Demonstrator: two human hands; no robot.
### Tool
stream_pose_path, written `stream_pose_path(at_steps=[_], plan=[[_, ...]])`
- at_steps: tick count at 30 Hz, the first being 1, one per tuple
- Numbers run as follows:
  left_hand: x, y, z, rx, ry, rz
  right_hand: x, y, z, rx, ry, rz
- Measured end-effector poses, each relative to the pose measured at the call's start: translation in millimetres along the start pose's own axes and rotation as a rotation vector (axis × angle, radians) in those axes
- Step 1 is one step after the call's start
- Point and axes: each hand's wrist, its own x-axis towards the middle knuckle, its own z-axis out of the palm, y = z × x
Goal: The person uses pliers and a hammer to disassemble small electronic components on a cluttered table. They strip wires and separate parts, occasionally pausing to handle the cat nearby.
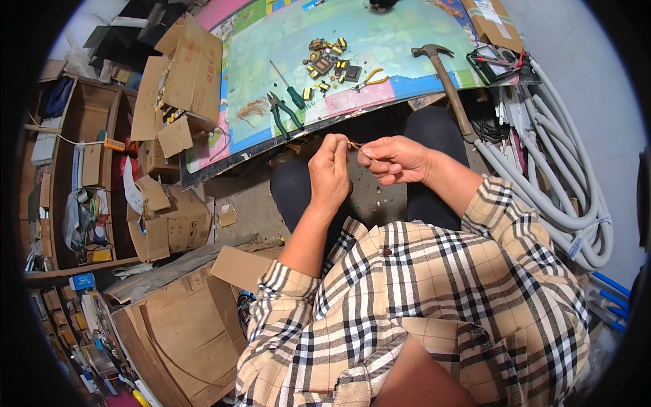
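Above my knees, just off the table's near edge, both hands are closed close together. Between them runs a thin copper-coloured wire (353,144). My left hand (330,169) pinches one end, its fingers curled with their tips hidden. My right hand (397,159) pinches the other side between thumb and forefinger. On the table nearest my hands lie green-handled pliers (285,115), a green-handled screwdriver (291,91) and a tangle of fine copper wire (253,108). Farther back sits a pile of small transformers (323,64), with yellow-handled cutters (372,80) beside it.
A hammer (437,81) hangs over the right edge of the printed tabletop (380,41). Coiled grey hose (590,197) stands to the right. An opened cardboard box (193,68) rests at the table's left end, near wooden shelves (85,169). Bits of debris dot the floor (380,197).
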Motion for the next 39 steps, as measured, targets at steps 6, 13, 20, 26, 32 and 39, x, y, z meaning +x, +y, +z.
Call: stream_pose_path(at_steps=[6, 13, 20, 26, 32, 39], plan=[[7, -1, 26, -0.923, 0.020, -0.512, 16, 26, -6, 0.228, 0.001, -0.024], [12, -4, 7, -0.786, 0.014, -0.553, 0, 20, -11, -0.690, 0.443, 0.059], [8, 6, -5, -0.803, -0.258, -0.734, -16, -14, 17, -1.755, 0.570, -0.878], [9, 11, -12, -0.843, -0.516, -0.695, -13, -20, 18, -2.188, 0.283, -0.878], [10, 5, -20, -0.695, -0.703, -0.520, -25, -29, 27, -2.300, 0.084, -0.836], [-8, 13, -12, 0.548, -0.398, 0.328, -15, -18, 3, -0.967, 0.245, -0.224]])
